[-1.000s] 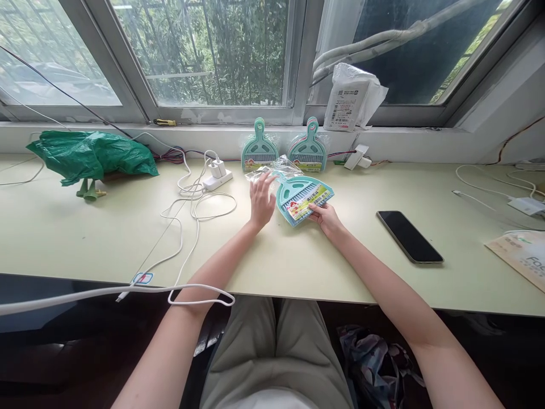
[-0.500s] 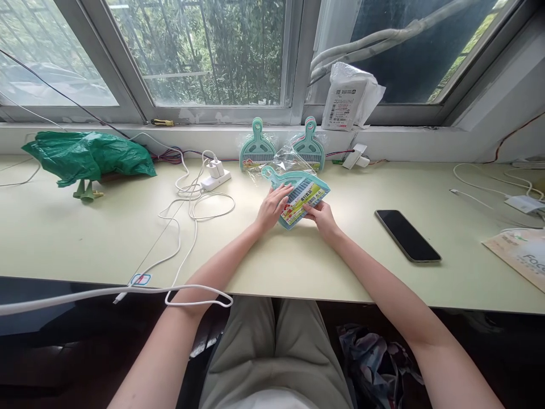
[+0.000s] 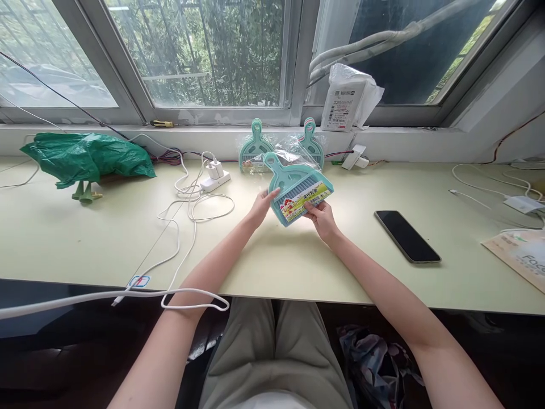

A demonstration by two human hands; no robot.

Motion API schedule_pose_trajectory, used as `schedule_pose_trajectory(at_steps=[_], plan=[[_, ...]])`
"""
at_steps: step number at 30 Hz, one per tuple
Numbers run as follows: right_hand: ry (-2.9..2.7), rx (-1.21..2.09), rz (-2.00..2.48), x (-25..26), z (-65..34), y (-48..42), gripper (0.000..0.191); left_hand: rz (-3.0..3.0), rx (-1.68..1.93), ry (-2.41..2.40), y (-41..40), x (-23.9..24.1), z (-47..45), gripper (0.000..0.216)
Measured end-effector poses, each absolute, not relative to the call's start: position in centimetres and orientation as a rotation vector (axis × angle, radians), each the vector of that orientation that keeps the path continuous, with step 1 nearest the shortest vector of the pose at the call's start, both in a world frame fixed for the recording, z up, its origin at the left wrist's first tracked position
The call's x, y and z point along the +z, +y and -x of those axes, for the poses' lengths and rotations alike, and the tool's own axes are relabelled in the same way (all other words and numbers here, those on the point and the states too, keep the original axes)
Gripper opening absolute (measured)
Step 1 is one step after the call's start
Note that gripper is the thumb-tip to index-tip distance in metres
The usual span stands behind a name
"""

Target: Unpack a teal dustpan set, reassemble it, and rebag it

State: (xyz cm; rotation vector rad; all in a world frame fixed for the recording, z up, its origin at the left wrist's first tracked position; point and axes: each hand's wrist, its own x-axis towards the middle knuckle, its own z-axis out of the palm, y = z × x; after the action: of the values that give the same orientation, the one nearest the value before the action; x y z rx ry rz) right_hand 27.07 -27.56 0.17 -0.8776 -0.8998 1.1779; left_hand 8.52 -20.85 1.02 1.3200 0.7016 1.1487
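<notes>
lap in grey-green trousers (image 3: 272,352) nearest, below the edge of a pale desk (image 3: 272,272). over the desk, left hand (image 3: 259,209) and right hand (image 3: 322,220) both on one teal dustpan (image 3: 293,176), tilted, handle up and to the left; contact with the desk not clear. left thumb on the front, other fingers out of sight behind, gripping the side edge; right thumb and fingers pinching the lower edge by the label (image 3: 306,200). phone (image 3: 407,237) lying flat, off to the right.

progress, as a judgement: dustpan out of its plastic, clear wrapper (image 3: 294,149) loose just behind; small brush (image 3: 298,191) still nested in the front, label still across it. farther back, against the wall, one wrapped dustpan (image 3: 256,145) and another wrapped dustpan (image 3: 313,149), both seemingly unopened. beyond, on the sill, white package (image 3: 344,108).

compared with half a second ago: left hand no longer flat across the front, now at the side; handle raised higher; right hand on the same lower edge.
</notes>
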Motion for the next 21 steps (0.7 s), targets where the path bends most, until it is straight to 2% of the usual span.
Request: schedule_pose_trajectory(at_steps=[8,12,17,21], plan=[[-0.801,1.132,0.822,-0.4,-27.0,-27.2,0.042,-1.218,0.871,0.605,-22.9,0.9,-9.6,0.057],[-0.804,1.144,0.839,-0.1,-27.0,-27.2,0.041,-1.305,0.984,0.583,-23.6,1.4,-9.9,0.064],[-0.795,1.144,0.833,0.1,-27.0,-27.2,0.038,-1.460,1.162,0.675,-24.0,0.8,-11.0,0.087],[-0.791,1.122,0.856,-0.1,-27.1,-27.2,0.038,-1.566,1.164,0.790,-24.0,-0.2,-11.7,0.082]])
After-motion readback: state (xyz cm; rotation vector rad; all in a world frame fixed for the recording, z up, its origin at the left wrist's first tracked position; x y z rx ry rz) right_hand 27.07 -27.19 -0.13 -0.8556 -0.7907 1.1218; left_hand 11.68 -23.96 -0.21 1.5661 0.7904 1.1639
